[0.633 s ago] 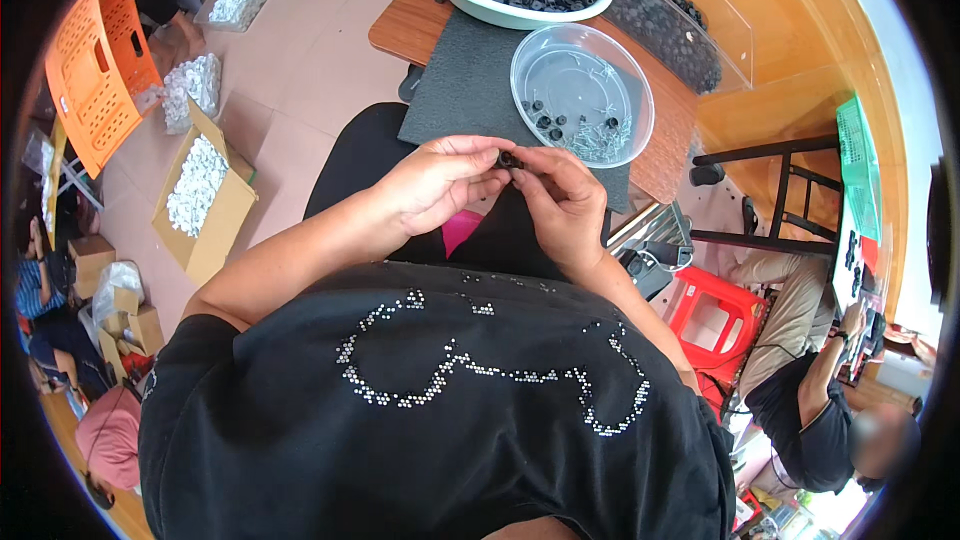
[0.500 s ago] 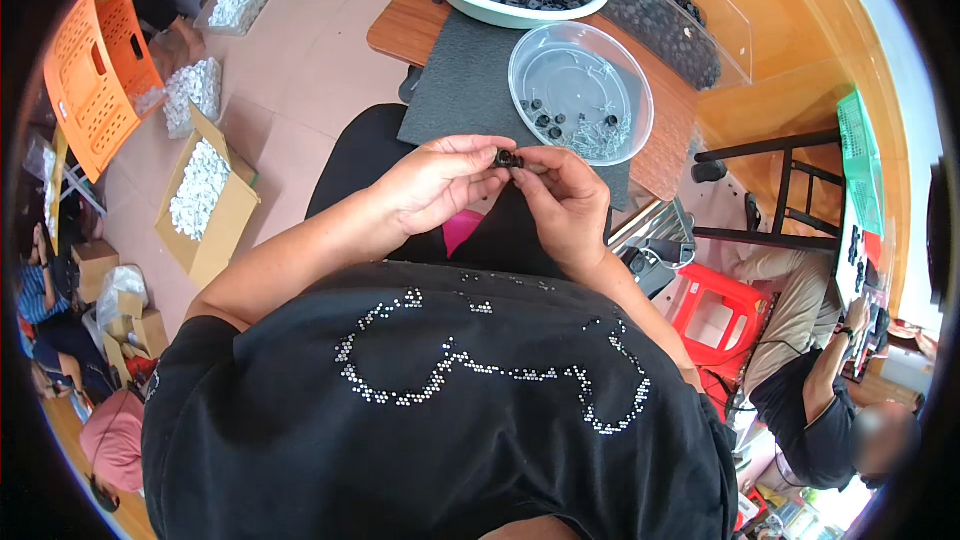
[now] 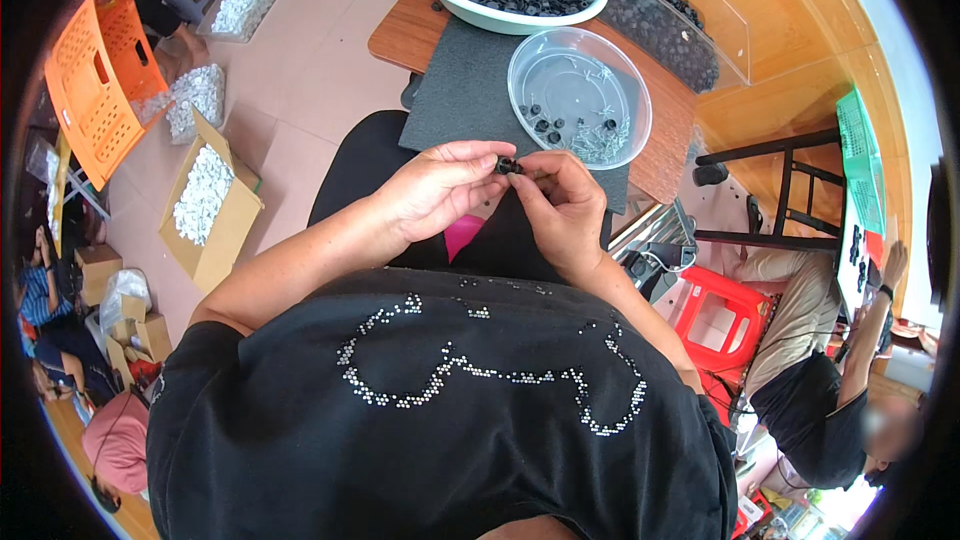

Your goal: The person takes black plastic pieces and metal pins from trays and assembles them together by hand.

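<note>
Black small part (image 3: 507, 166) pinched between both hands (image 3: 500, 195)

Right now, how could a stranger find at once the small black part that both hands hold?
Start at the dark mat on the wooden table. Just below its near edge, the left hand and right hand meet. The small black part is pinched between their fingertips, unlike those in the clear bowl.

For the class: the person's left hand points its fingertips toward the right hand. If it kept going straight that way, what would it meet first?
The left hand would first meet the small black part pinched between both hands, then the fingers of the right hand just behind it. They look already in contact, though depth is hard to judge.
</note>
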Demonstrator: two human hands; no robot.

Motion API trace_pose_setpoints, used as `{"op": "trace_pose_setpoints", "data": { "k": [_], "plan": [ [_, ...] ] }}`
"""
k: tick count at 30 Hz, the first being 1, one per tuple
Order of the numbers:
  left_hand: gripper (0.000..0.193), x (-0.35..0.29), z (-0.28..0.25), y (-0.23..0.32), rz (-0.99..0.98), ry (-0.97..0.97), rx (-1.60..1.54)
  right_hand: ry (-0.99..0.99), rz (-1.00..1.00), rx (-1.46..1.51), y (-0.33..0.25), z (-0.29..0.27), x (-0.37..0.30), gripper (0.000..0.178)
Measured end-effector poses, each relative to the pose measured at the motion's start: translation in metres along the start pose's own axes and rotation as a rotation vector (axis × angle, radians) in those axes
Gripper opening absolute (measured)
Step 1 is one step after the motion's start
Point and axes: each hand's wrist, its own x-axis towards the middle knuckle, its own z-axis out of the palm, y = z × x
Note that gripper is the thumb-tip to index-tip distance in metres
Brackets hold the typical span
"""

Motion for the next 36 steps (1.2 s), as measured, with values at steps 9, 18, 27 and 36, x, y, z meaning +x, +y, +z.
{"op": "trace_pose_setpoints", "data": {
  "k": [9, 18, 27, 36],
  "plan": [
    [0.026, 0.000, 0.001, -0.001, 0.042, -0.015, 0.048, 0.029, -0.078, -0.039, 0.005, 0.002, 0.002, 0.016],
    [0.021, 0.001, 0.002, -0.004, 0.130, 0.028, 0.148, 0.022, -0.048, -0.122, 0.002, 0.000, 0.001, 0.015],
    [0.025, -0.002, 0.012, -0.004, 0.177, 0.065, 0.211, 0.054, -0.081, -0.056, -0.009, 0.003, 0.001, 0.015],
    [0.028, -0.007, 0.026, -0.001, 0.215, 0.144, 0.480, 0.061, -0.296, -0.213, 0.000, -0.002, 0.004, 0.017]
  ]
}}
